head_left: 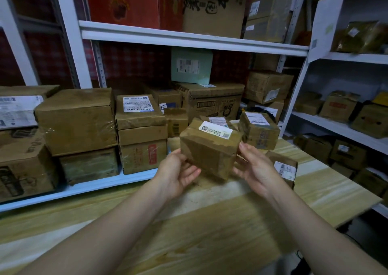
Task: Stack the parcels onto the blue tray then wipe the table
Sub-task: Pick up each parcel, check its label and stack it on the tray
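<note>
Two hands, L & R, grip one small taped parcel from opp. sides, palms turned inward, fingers spread along its side faces; parcel is tilted, white label on its top face, lifted clear of the worktop. Landmark = held parcel. Just behind it, partly hidden: a second labelled parcel. Behind & to its right: a third parcel standing on the worktop w/ white label on top. Right of it, past the R hand: a fourth parcel, label facing the camera, lying on the worktop. Below it: bare pale wood-grain worktop surface. Left of it & behind: white shelf unit w/ stacked cartons, incl. a large plain carton and a pale green box higher up. Far right of it: a second shelf rack w/ more cartons. Blue tray: cannot tell where, not seen in this view.
</note>
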`<state>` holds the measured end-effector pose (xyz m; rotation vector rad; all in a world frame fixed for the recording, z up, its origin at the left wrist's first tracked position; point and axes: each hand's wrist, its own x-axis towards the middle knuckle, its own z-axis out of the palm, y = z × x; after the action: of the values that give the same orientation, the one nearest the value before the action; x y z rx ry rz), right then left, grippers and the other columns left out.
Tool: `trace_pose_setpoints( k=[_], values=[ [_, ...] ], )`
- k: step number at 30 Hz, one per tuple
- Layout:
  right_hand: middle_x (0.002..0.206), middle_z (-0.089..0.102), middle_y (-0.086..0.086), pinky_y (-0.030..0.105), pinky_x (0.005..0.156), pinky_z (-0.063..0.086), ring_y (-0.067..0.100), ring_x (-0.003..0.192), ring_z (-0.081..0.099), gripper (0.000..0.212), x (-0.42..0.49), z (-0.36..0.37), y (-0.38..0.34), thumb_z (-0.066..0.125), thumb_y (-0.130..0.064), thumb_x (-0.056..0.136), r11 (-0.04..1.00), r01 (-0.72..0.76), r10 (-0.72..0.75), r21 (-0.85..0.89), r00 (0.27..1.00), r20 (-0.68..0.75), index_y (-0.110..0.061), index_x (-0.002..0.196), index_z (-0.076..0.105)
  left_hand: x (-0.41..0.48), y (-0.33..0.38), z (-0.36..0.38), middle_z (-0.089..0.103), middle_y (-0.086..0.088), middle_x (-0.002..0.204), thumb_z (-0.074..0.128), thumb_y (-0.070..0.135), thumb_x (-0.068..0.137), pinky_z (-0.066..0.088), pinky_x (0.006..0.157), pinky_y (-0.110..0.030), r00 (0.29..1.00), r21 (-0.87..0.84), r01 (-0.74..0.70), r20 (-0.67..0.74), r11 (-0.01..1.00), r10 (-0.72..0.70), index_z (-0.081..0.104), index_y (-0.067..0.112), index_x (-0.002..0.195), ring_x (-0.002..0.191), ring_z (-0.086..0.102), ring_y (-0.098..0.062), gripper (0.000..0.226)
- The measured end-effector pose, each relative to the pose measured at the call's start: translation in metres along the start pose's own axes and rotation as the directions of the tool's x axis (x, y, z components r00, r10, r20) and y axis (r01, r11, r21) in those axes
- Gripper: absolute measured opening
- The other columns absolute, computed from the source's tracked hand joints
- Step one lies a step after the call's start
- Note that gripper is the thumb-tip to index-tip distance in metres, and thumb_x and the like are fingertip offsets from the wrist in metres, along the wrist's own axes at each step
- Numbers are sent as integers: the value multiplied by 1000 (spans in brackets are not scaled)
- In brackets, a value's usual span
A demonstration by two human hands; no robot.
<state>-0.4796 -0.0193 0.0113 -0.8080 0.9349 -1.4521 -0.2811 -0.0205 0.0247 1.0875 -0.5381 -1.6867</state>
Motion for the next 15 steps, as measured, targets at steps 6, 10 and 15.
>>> trace_pose_setpoints(
  k=[6,10,15],
  values=[
    [119,72,9,50,97,52,27,119,61,24,-2,1,-2,57,-32,95,999,-18,17,-33,999,-36,-13,105,70,1,4,-3,58,-23,118,50,45,97,50,98,-50,999,-88,32,15,996,-31,57,21,118,119,55,-37,33],
    [116,74,8,43,92,53,27,117,63,35,-1,1,-4,51,-41,98,997,-25,21,-68,998,-63,-17,118,68,-3,5,-4,62,-14,105,54,31,98,46,103,-51,1000,-1,9,22,1000,-9,59,25,113,113,58,-29,17],
    [114,74,6,36,87,48,27,115,62,39,-1,2,-3,53,-46,96,997,-34,27,-75,995,-97,-22,124,66,-6,4,-1,64,-5,104,50,17,98,46,101,-45,999,57,-42,37,998,40,54,33,119,108,61,-25,26]
  ],
)
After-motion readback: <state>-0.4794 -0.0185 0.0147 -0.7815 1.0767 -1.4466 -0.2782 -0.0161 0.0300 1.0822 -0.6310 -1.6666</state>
